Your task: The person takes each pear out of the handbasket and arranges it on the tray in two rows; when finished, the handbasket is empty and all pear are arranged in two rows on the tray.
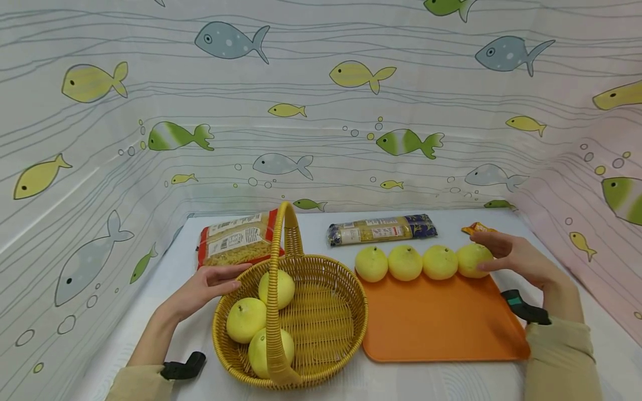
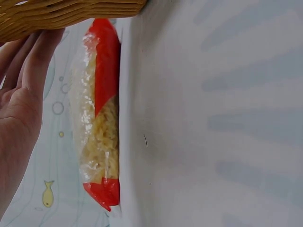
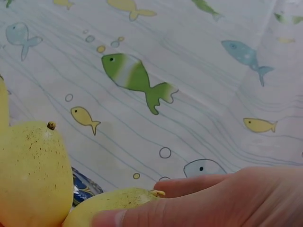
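A round woven basket with a tall handle holds three round yellow fruits on its left side. My left hand touches the basket's left rim with its fingers nearly straight; in the left wrist view the fingertips meet the basket's underside. On the far edge of an orange tray several more yellow fruits sit in a row. The rightmost yellow fruit is held by my right hand, thumb in front and fingers behind. In the right wrist view its short stem shows beside the fingers.
A red-and-clear bag of short pasta lies behind the basket at left. Further right, a blue-ended pack of long pasta lies behind the tray. A small orange packet is partly hidden by my right hand. Fish-patterned sheeting surrounds the table.
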Demonstrator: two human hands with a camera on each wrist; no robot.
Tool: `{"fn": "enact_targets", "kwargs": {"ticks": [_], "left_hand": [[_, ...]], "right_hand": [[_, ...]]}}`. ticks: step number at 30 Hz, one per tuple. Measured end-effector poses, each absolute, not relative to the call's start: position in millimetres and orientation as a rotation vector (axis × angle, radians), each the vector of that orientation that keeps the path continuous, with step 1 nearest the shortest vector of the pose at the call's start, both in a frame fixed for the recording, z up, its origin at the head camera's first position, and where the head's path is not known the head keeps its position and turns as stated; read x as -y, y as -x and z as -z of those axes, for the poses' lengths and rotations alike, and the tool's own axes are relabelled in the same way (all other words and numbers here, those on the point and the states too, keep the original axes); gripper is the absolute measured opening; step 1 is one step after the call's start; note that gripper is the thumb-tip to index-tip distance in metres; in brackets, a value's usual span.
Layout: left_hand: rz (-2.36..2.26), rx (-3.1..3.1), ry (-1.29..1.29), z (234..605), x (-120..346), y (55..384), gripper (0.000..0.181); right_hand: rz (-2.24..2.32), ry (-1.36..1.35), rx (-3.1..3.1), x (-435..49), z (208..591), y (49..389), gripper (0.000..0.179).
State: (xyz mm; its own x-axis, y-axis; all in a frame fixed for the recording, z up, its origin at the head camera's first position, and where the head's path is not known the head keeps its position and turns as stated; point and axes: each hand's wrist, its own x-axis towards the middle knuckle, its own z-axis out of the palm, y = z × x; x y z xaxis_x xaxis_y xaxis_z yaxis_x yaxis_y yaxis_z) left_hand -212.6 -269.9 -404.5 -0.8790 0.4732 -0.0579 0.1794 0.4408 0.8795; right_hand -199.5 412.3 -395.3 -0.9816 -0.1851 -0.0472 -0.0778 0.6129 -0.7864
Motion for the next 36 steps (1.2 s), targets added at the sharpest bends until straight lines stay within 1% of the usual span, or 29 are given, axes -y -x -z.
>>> {"fn": "enact_targets", "kwargs": {"ticks": [9,18,23,31,36], "left_hand": [[-1.442,-2.360,-0.561,405,270,213,0.046],[-1.421,-2.384,-0.572,406,270,213,0.047],[-1.418,-2.396,-0.576,405,270,213,0.047],[-1.416,-2.397,-0.554,405,270,212,0.046],[-1.424,-2.390,-0.569,406,270,213,0.046]], "right_hand": [[1.274,0.195,-2.741,-406,378,197,0.078],[1.225,0.177,-2.817,-393,360,193,0.083],[1.239,0.169,-2.868,-381,349,192,0.082],[1.382,0.266,-2.857,-351,329,187,0.078],[1.472,0.393,-2.837,-337,326,188,0.076]]}}
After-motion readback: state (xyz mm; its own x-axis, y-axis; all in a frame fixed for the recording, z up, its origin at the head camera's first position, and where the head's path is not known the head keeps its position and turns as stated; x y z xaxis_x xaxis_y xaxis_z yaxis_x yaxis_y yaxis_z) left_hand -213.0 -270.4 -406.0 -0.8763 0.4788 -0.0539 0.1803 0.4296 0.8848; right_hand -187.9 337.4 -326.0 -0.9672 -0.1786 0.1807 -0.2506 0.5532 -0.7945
